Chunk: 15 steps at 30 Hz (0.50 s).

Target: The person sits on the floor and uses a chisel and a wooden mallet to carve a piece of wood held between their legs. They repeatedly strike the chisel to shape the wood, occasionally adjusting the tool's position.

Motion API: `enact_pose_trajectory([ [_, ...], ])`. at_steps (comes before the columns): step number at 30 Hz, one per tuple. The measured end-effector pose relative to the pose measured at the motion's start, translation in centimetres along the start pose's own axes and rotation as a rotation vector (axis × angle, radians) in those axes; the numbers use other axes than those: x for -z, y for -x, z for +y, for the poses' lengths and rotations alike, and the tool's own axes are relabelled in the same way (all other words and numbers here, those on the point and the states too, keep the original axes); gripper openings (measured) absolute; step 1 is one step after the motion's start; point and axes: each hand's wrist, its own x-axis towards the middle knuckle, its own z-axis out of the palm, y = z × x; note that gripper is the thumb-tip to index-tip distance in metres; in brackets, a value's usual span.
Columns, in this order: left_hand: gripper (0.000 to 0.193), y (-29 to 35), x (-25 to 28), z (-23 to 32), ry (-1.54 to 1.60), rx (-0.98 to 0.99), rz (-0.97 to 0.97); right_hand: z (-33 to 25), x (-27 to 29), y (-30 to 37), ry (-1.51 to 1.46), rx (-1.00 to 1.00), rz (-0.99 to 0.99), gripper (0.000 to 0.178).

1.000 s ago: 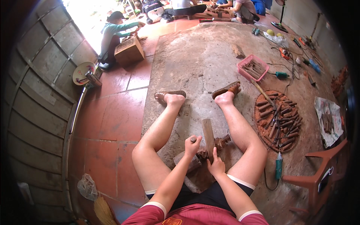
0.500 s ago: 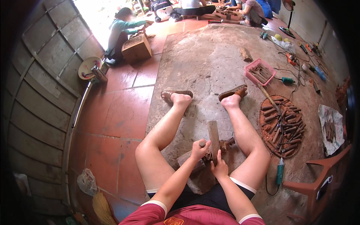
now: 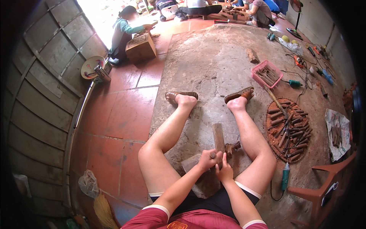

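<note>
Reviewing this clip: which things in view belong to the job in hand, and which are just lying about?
In use, it seems:
round-ended handle, gripped by the left hand
flat wooden bar, right hand at its lower end
dark carved wood beside the bar

Untouched, apparently just about:
pink basket
pile of brown rods
green-handled tool
straw broom
clear bag

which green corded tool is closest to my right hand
The green tool beside the brown chair is nearest your right hand; the green one by the pink basket and the small pair beyond are farther off.
</note>
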Motion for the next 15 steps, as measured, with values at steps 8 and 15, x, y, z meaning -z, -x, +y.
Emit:
enact_pose_trajectory([
  [8, 0.031, 0.7, -1.0, 0.5, -0.003, -0.008, 0.036, -0.3, 0.6, -0.7, -0.028, -0.009, -0.004, 0.087],
  [15, 0.036, -0.5, -0.7, -0.5, 0.006, 0.057, 0.136, -0.4, 0.1, -1.0, -0.065, -0.027, -0.004, 0.085],
])
